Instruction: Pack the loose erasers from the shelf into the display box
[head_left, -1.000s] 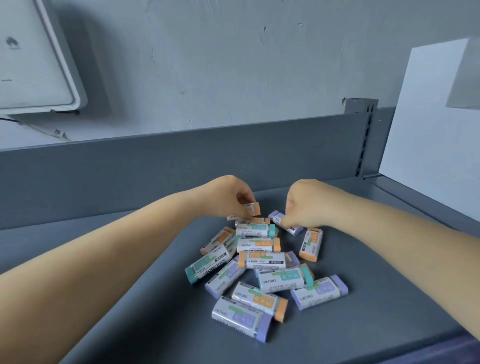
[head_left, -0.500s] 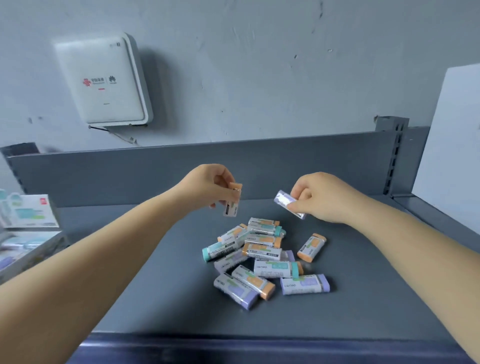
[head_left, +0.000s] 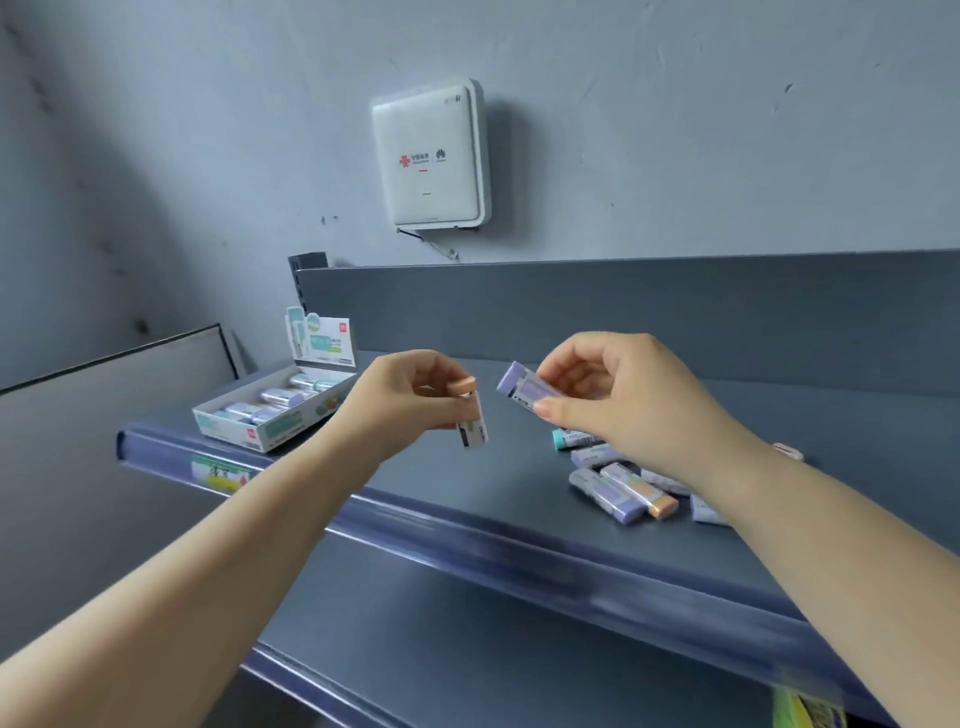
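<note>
My left hand (head_left: 402, 397) pinches an orange-capped eraser (head_left: 470, 413) that hangs upright above the shelf. My right hand (head_left: 618, 400) holds a purple-capped eraser (head_left: 519, 389) tilted, close to the right of the other one. The open display box (head_left: 260, 421) lies on the left end of the grey shelf (head_left: 467, 483), with several erasers in it and its printed lid standing up behind. A pile of loose erasers (head_left: 623, 483) lies on the shelf under my right forearm, partly hidden by it.
The shelf has a blue front lip (head_left: 519, 551) and a grey back panel (head_left: 623, 312). A lower shelf (head_left: 467, 649) lies beneath. A white wall box (head_left: 431, 156) hangs above. A grey panel (head_left: 104, 415) stands at the left.
My view has swung left, bringing the display box into sight. Both hands have lifted their erasers off the pile and carried them left, toward the box.
</note>
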